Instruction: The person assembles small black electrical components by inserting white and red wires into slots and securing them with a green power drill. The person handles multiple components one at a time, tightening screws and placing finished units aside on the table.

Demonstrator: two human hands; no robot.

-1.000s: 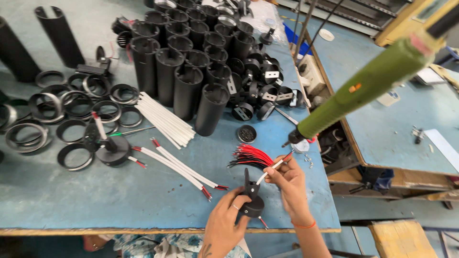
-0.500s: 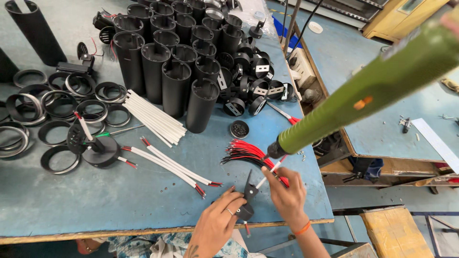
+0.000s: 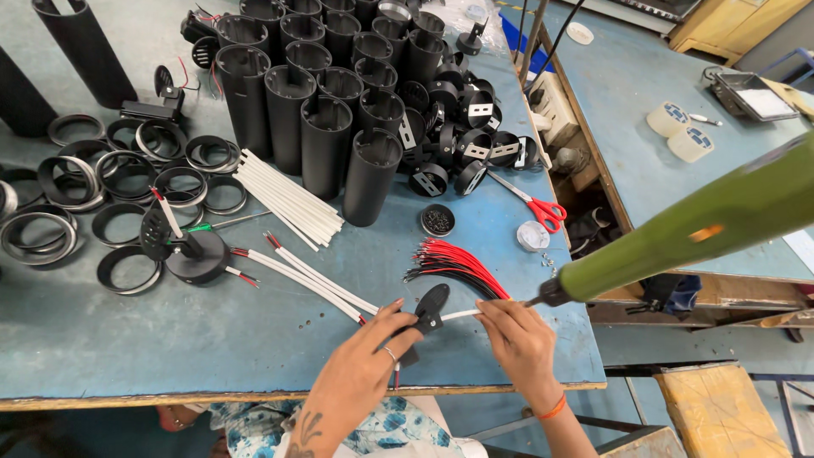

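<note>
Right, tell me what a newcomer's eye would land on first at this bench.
First the big green tool hanging in from the right, its tip above the right hand. Then the crowd of upright black tubes at the back of the blue table, with black rings spread out to their left. Near the front edge, the left hand grips a small black part beside a fan of red and black wires.

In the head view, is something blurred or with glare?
Head view: the green tool near the lens is soft and oversized; both hands, left and right, and the black tubes are sharp; light is even, shadows soft, no strong glare.
</note>
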